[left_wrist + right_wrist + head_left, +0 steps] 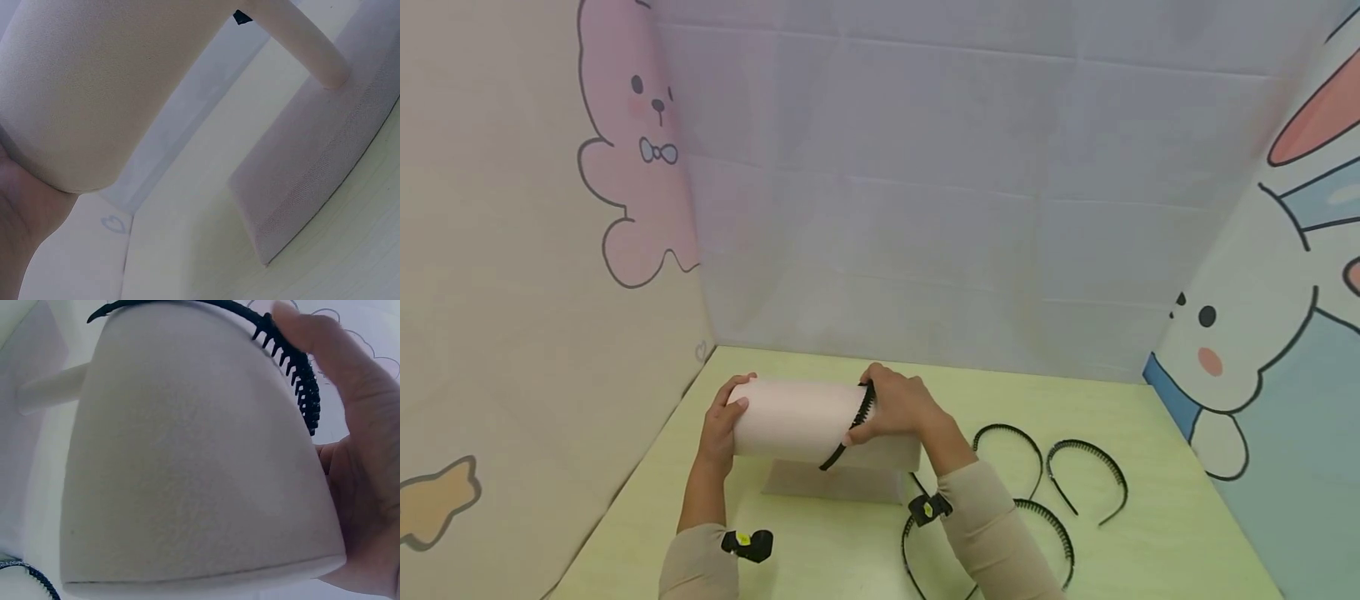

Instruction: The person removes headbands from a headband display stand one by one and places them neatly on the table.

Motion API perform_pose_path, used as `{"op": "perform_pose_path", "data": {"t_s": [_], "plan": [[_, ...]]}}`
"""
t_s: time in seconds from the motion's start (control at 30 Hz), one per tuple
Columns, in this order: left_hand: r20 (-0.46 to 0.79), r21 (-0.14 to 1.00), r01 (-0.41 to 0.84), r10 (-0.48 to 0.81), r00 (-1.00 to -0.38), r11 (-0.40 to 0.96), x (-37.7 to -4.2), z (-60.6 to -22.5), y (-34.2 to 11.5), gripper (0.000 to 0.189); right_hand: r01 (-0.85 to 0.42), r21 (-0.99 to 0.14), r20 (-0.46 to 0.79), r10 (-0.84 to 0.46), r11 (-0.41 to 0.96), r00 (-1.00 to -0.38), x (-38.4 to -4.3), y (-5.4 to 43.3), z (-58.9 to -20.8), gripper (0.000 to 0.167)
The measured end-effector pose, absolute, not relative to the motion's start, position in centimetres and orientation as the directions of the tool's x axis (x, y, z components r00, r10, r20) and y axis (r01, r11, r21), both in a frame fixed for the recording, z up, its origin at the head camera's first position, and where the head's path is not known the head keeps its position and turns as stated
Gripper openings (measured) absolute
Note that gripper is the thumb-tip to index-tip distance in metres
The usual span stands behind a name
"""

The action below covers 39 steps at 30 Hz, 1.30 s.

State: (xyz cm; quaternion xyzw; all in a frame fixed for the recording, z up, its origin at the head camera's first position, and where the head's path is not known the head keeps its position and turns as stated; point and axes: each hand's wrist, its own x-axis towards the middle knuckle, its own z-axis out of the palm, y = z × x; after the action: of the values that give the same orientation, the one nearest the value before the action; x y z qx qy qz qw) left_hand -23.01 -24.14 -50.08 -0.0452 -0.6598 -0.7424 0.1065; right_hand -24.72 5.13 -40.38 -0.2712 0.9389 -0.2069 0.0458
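Observation:
A pale, cloth-covered roll (793,421) lies sideways on a short post (306,44) above a flat rectangular base (827,485), like a headband display stand. At the roll's left end my left hand (718,427) grips it, thumb on the near side and fingers over the end. My right hand (901,407) pinches a black toothed headband (832,458) that sits slantwise around the roll, right of its middle. In the right wrist view, the thumb lies by the headband's teeth (290,356), and one smooth tip pokes out past the roll.
Several more black toothed headbands lie on the light yellow-green table (820,550), to the right: one at the far right (1107,457), one behind my right wrist (1004,427), and a nearer one (1063,535) partly hidden by my sleeve. Walls with cartoon animals enclose the table.

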Motion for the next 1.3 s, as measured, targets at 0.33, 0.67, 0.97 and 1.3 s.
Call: {"op": "perform_pose_path", "data": {"t_s": [0.33,0.67,0.97,1.3], "plan": [[0.197,0.971,0.207,-0.094,-0.976,-0.119,-23.0,-50.0,-24.1,0.034,-0.475,-0.453,0.076,-0.498,0.754,-0.864,-24.2,5.7,-40.2,0.071],[0.192,0.971,0.202,-0.091,-0.977,-0.126,-22.9,-50.2,-24.0,0.034,-0.52,-0.377,0.095,-0.526,0.767,-0.845,-23.8,6.2,-40.9,0.085],[0.197,0.972,0.206,-0.087,-0.977,-0.11,-23.0,-50.1,-24.2,0.034,-0.496,-0.408,0.113,-0.497,0.766,-0.86,-23.4,6.8,-41.2,0.083],[0.202,0.971,0.212,-0.094,-0.975,-0.108,-23.1,-50.3,-24.2,0.035,-0.47,-0.492,0.15,-0.461,0.733,-0.875,-22.7,7.7,-41.9,0.087]]}}
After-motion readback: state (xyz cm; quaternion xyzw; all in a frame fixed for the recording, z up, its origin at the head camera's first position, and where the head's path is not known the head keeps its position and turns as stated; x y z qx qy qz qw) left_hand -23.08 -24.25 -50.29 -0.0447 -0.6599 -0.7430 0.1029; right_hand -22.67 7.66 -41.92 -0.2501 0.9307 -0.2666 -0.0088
